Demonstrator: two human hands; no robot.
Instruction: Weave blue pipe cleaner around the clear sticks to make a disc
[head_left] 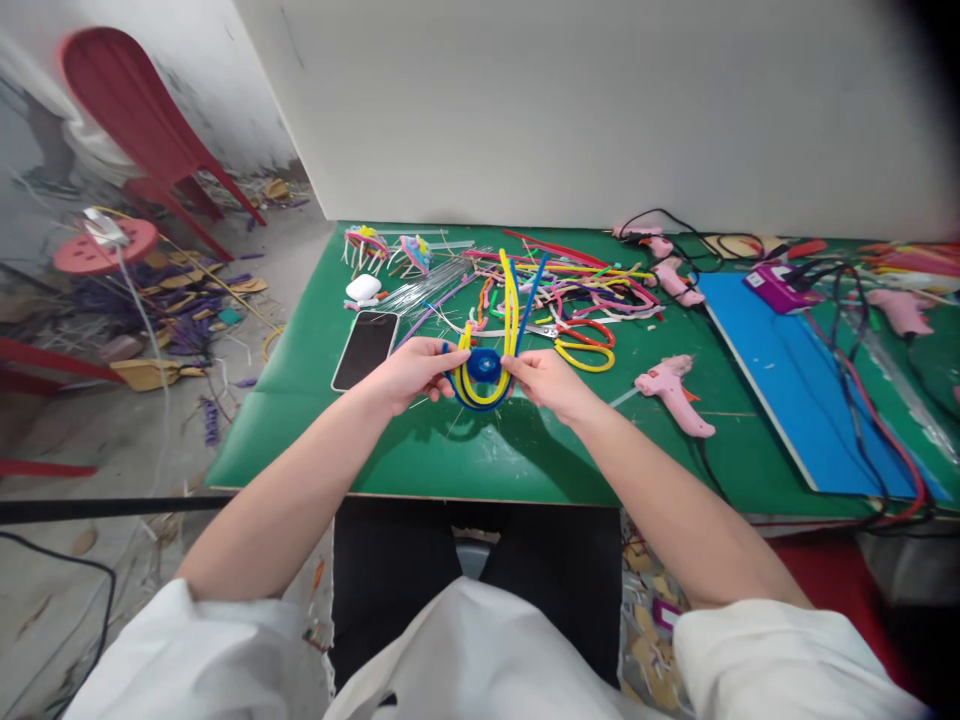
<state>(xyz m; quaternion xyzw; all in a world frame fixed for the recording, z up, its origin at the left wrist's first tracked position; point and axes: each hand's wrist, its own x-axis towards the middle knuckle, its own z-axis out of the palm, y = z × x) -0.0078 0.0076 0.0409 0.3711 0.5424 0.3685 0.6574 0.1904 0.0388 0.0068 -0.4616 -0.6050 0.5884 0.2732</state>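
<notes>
Between my two hands, above the green table (405, 455), is a curved piece of yellow and blue pipe cleaners (485, 397) around a coiled blue disc (484, 366). My left hand (418, 375) pinches its left side. On the right side, my right hand (544, 378) closes thumb and fingers on the strands. Long yellow and blue ends stick up past my right fingertips. Scissors (586, 345) with red and yellow handles lie just beyond my right hand. A dark-screened phone (366, 350) rests beside my left hand.
Loose pipe cleaners (555, 285) are heaped behind the work. A pink glue gun (676, 393) lies right of my right arm. Farther right, a purple power strip (784, 287) with cables sits on a blue board (772, 390). A white earbud case (364, 289) stands behind the phone.
</notes>
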